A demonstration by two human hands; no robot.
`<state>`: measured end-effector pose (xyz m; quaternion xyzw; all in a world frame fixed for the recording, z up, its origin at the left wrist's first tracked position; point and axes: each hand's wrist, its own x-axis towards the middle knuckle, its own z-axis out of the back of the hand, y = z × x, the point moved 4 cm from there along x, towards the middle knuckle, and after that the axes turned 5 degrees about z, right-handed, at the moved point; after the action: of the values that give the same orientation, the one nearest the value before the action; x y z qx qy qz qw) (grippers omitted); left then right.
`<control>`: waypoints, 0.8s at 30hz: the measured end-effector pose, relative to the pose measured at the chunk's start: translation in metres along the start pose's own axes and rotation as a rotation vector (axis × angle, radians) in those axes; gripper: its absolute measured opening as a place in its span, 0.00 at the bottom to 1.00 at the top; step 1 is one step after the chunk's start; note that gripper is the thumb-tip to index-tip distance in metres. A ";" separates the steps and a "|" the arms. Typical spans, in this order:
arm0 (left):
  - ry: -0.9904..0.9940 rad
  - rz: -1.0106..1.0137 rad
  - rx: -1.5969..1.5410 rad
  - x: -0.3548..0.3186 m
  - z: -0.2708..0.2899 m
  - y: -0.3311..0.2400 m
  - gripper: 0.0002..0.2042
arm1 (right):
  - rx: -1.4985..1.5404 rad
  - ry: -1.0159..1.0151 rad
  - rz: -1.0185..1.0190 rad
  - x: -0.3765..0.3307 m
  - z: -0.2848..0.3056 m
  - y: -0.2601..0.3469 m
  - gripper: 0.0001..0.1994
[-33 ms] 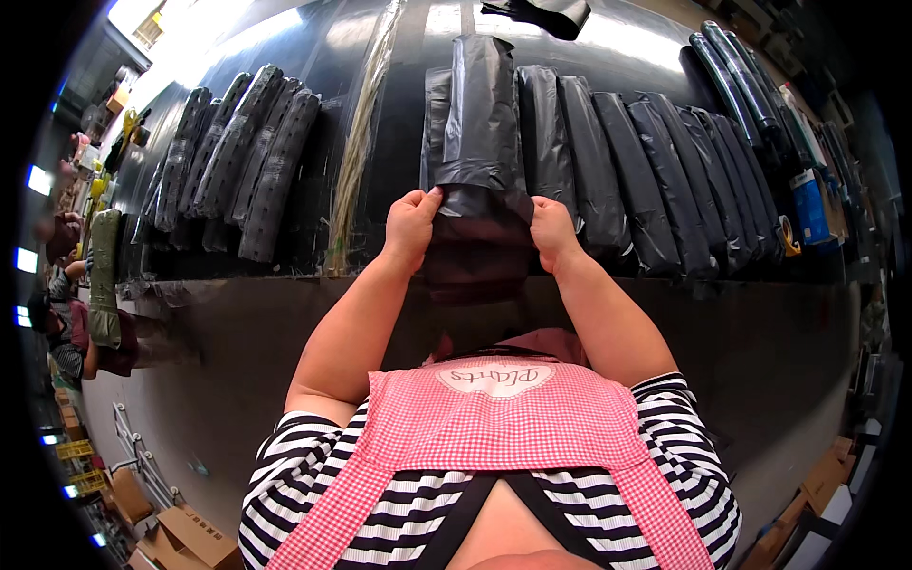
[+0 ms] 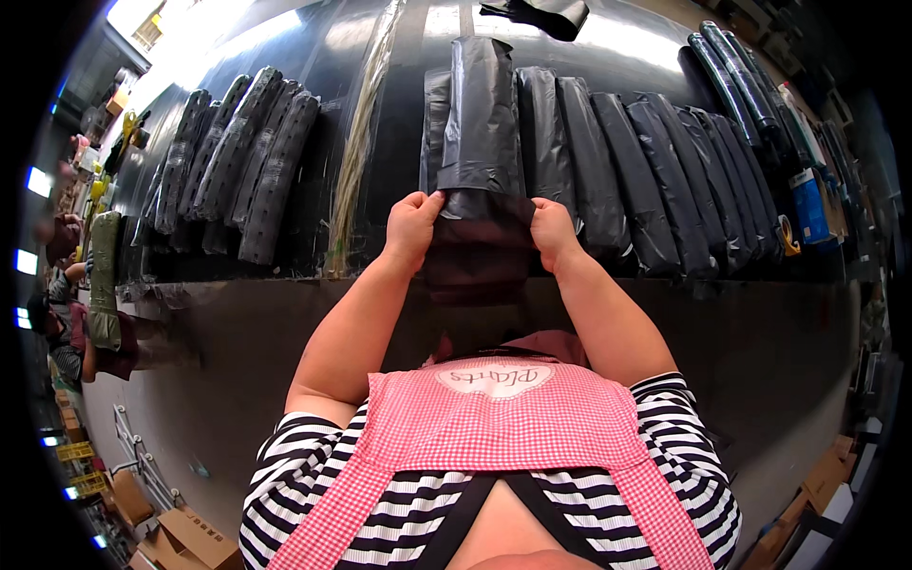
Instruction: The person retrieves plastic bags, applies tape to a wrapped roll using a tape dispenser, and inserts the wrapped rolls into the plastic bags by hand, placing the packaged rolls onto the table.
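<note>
A long, flat bundle in a shiny black plastic bag (image 2: 480,119) lies on the black table straight ahead of me. The bag's loose near end hangs past the table edge. My left hand (image 2: 411,231) pinches this end at its left side, thumb on top. At the right side my right hand (image 2: 554,233) grips the same end, its fingertips partly hidden by the plastic. Between my hands the plastic is stretched wide, with a fold across it. Another black-wrapped bundle (image 2: 435,119) shows along the left side of the held one. What is inside the bag cannot be seen.
Several black-wrapped bundles (image 2: 655,180) lie in a row to the right, beside a yellow tape roll (image 2: 788,236) and a blue box (image 2: 809,209). Dark spotted rolls (image 2: 233,157) are piled at left. A co-worker (image 2: 74,328) at far left handles a long green package (image 2: 103,280).
</note>
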<state>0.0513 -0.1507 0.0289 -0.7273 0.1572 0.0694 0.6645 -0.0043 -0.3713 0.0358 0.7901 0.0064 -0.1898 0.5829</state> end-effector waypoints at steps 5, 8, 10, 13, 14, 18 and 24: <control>-0.181 -0.422 0.479 -0.008 -0.007 -0.031 0.04 | -0.666 0.005 0.139 0.015 0.010 0.008 0.08; -0.212 -1.011 0.834 -0.037 -0.018 -0.072 0.11 | -1.064 -0.067 0.669 -0.018 -0.031 0.075 0.11; 0.057 -0.853 0.864 -0.027 -0.024 -0.066 0.18 | -1.016 0.040 0.784 0.001 -0.032 0.062 0.16; 0.110 -0.697 0.836 -0.026 -0.024 -0.061 0.22 | -1.283 0.281 0.428 0.030 -0.045 0.051 0.18; 0.124 -0.637 0.778 -0.025 -0.021 -0.060 0.21 | -1.284 0.284 0.439 0.034 -0.051 0.065 0.18; 0.222 -0.568 0.525 -0.027 -0.018 -0.057 0.19 | -0.758 0.240 -0.082 0.051 -0.051 0.076 0.28; 0.546 -0.643 0.718 -0.073 -0.035 -0.061 0.10 | -0.984 0.056 0.000 0.076 -0.055 0.058 0.55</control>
<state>-0.0011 -0.1708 0.1127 -0.4581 0.1074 -0.3861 0.7934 0.0955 -0.3548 0.0797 0.4259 0.1108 -0.1429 0.8865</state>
